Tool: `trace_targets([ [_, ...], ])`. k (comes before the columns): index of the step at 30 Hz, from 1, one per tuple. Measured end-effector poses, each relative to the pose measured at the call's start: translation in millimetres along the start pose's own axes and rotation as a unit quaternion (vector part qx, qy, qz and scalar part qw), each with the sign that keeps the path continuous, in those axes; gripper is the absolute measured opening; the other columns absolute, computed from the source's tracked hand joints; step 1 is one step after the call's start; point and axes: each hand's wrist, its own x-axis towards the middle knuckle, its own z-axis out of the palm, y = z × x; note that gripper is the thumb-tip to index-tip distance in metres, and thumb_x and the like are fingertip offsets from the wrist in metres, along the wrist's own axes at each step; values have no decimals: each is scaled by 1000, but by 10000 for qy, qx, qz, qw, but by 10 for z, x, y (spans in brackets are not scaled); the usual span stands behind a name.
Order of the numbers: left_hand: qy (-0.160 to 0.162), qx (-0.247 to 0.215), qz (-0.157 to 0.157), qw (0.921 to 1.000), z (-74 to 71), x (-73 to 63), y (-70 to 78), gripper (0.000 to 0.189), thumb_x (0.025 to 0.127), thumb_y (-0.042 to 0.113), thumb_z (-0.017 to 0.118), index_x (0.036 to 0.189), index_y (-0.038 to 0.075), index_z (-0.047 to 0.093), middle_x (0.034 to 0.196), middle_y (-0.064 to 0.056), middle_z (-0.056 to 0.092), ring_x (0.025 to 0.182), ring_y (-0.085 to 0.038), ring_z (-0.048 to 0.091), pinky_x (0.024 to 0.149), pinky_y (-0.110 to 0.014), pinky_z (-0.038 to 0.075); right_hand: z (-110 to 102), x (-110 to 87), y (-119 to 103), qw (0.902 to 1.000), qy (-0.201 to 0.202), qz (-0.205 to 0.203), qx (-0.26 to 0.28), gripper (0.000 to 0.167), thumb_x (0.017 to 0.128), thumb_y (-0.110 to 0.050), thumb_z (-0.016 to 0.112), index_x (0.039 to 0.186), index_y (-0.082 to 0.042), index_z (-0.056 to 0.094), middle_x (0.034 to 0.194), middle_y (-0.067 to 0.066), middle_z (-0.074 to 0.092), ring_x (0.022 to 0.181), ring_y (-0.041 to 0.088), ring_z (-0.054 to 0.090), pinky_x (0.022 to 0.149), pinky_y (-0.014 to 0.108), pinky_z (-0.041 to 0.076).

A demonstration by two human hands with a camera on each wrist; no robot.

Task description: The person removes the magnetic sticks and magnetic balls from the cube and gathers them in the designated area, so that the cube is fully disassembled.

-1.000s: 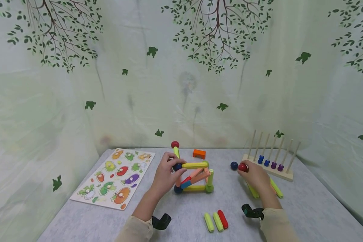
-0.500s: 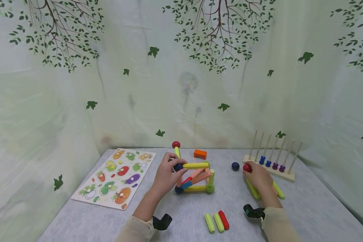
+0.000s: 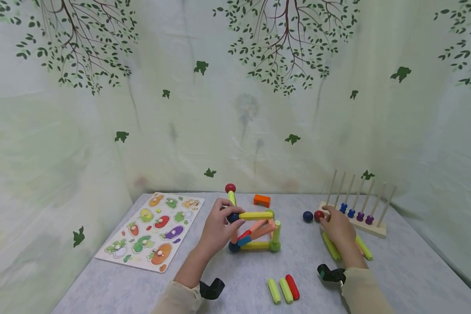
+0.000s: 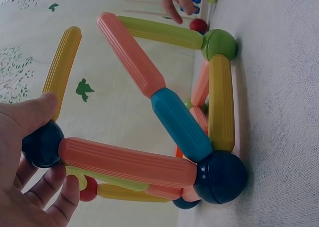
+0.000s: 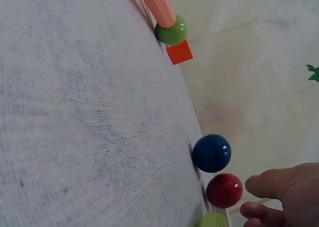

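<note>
My left hand [image 3: 216, 226] pinches a dark blue ball [image 4: 44, 143] at the upper corner of a frame built of coloured rods and balls. From that ball run a yellow rod [image 3: 256, 216] and a salmon rod [image 4: 127, 161]. Lower down, a blue rod [image 4: 180, 123] meets another dark blue ball [image 4: 220, 177] by the table. On the right, my right hand [image 3: 338, 224] is beside a loose red ball [image 5: 224, 190], its thumb and fingers parted with a small gap to the ball. Close to the red ball lies a loose dark blue ball [image 5: 212, 153].
Behind the right hand stands a wooden peg board [image 3: 370, 227] with blue and purple beads. Yellow-green rods [image 3: 331, 246] lie under the right forearm. A red rod [image 3: 292, 287] and two green ones lie in front. A vegetable puzzle board [image 3: 151, 231] and an orange block [image 3: 262, 200] are also there.
The right hand's fingers have come off the red ball, which moved away from the loose blue ball and now sits near it again. The left hand keeps its hold. The head view shifted slightly.
</note>
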Motion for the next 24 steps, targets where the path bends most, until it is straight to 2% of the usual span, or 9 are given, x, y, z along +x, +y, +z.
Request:
trace_targets([
  [4, 20, 18, 23, 10000, -1, 9, 3, 19, 85, 20, 80, 103, 21, 74, 112, 1, 49, 92, -14, 51, 76, -34, 55, -28, -13, -26, 9997, 132, 47, 194, 44, 98, -22, 57, 140, -9, 50, 108, 14, 63, 81, 25, 55, 61, 32, 42],
  [8, -16, -31, -27, 10000, 3, 11, -3, 19, 85, 20, 80, 103, 22, 74, 112, 1, 49, 93, -14, 51, 78, -38, 56, -59, -42, -27, 9996, -3, -46, 295, 41, 99, -22, 56, 137, -9, 53, 116, 18, 63, 85, 26, 56, 66, 34, 46],
  [11, -33, -62, -52, 10000, 4, 12, -8, 19, 85, 20, 80, 103, 22, 74, 112, 1, 49, 93, -14, 51, 78, -40, 56, -76, -61, -50, 9991, -93, -185, 379, 38, 99, -23, 55, 134, -11, 56, 122, 19, 63, 93, 29, 59, 73, 40, 50],
  [15, -44, -17, -39, 10000, 1, 11, 1, 19, 85, 21, 80, 103, 22, 74, 112, 1, 49, 93, -14, 51, 76, -30, 54, -116, -102, -147, 9967, -150, -525, 593, 34, 100, -25, 55, 132, -12, 60, 124, 18, 64, 103, 32, 60, 82, 45, 53],
  [18, -56, 13, -24, 10000, -7, 11, 9, 19, 85, 22, 80, 103, 23, 74, 112, 2, 49, 94, -13, 51, 75, -23, 51, -178, -152, -272, 9904, -289, -1003, 912, 30, 101, -23, 56, 128, -11, 62, 119, 16, 66, 94, 27, 63, 76, 38, 55],
  [22, -39, -52, 70, 10000, -20, 6, 11, 19, 85, 20, 80, 103, 22, 74, 112, 1, 49, 92, -13, 50, 72, -22, 49, -262, -260, -479, 9736, -707, -1725, 1319, 26, 100, -18, 58, 124, -10, 64, 111, 13, 68, 77, 19, 61, 66, 29, 52],
  [24, -25, -88, 114, 9999, -22, 3, 11, 19, 85, 20, 80, 103, 22, 74, 111, 1, 50, 91, -13, 50, 71, -22, 49, -298, -326, -576, 9651, -904, -2034, 1376, 25, 100, -17, 59, 124, -12, 64, 110, 11, 68, 75, 18, 59, 65, 27, 52],
])
